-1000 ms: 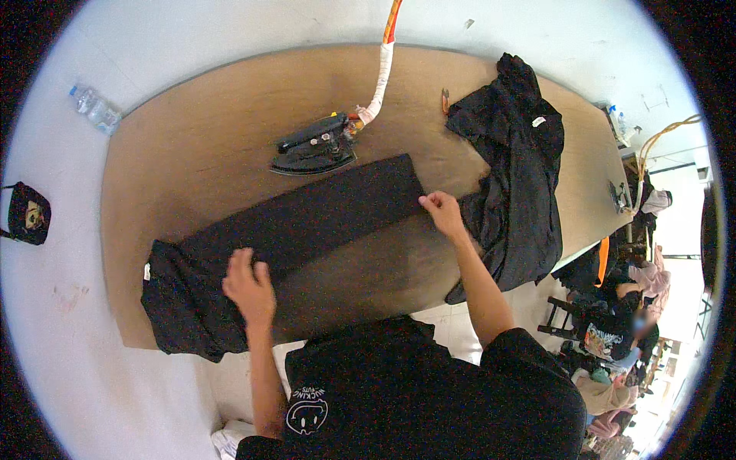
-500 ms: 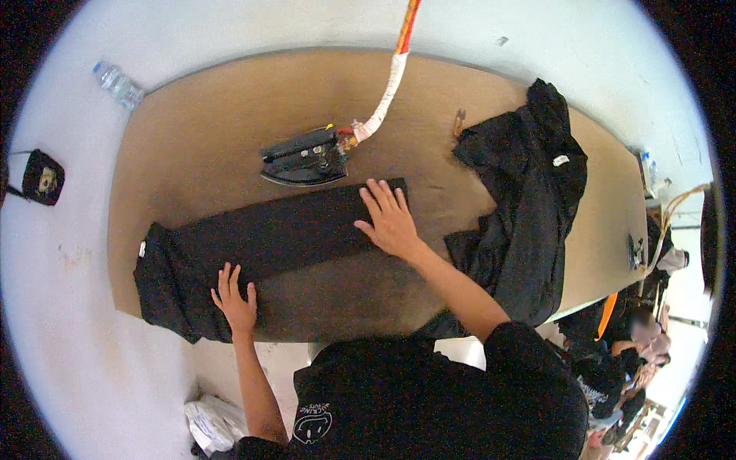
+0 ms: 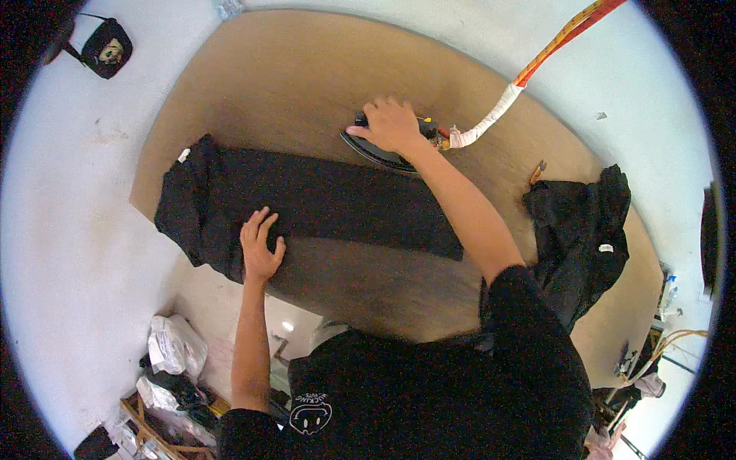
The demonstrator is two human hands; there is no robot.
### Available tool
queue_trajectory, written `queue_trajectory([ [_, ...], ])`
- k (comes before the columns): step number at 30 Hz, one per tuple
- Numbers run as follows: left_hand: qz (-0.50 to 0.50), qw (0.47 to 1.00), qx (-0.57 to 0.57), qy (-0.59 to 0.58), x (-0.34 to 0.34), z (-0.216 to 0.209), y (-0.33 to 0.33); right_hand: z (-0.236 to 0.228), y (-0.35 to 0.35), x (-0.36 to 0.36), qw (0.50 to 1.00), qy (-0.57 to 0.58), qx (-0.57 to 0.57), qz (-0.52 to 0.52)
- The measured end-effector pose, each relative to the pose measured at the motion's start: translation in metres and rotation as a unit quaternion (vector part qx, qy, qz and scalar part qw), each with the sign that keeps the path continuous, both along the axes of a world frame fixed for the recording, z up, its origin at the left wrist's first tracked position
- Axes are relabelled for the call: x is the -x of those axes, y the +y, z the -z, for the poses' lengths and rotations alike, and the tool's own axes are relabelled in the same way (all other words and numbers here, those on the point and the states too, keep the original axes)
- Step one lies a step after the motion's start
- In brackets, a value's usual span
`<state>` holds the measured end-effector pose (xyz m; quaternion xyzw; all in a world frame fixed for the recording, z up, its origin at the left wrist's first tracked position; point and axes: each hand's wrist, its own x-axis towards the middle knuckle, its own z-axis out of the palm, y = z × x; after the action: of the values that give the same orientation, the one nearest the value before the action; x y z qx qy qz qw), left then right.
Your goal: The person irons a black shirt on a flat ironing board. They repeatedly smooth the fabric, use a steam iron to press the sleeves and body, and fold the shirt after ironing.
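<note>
My right hand (image 3: 392, 129) lies over the handle of a dark iron (image 3: 376, 156), its fingers closed round the grip and partly out of sight. The iron rests on the brown board (image 3: 291, 69), just beyond a black garment (image 3: 337, 201) laid out in a long flat strip. On the near edge of that garment, towards its bunched left end, my left hand (image 3: 261, 249) rests open with fingers spread. A white-wrapped cord (image 3: 491, 119) leads from the iron's back end up to the right.
Another black garment (image 3: 579, 238) lies crumpled on the board's right side, beside a small brown object (image 3: 537, 172). White walls border the board. A clear bottle (image 3: 228, 9) stands at the far left corner. Plastic bags (image 3: 176, 345) lie below the board at left.
My right hand has left the flat garment's right end and taken hold of the iron. My left hand stays on the garment. The whole view has turned, shifting everything in the picture.
</note>
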<state>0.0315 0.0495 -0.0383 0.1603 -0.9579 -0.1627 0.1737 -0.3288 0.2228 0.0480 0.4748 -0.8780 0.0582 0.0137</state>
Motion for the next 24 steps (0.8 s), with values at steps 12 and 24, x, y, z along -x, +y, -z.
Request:
queue_trajectory([
  [12, -0.026, 0.997, -0.023, -0.067, -0.013, -0.015, -0.038, -0.043, 0.113, -0.067, 0.957, -0.222, -0.184, -0.039],
  [24, -0.013, 0.957, -0.083, -0.276, -0.001, -0.040, -0.105, -0.005, -0.011, -0.207, 0.948, -0.309, -0.072, 0.023],
])
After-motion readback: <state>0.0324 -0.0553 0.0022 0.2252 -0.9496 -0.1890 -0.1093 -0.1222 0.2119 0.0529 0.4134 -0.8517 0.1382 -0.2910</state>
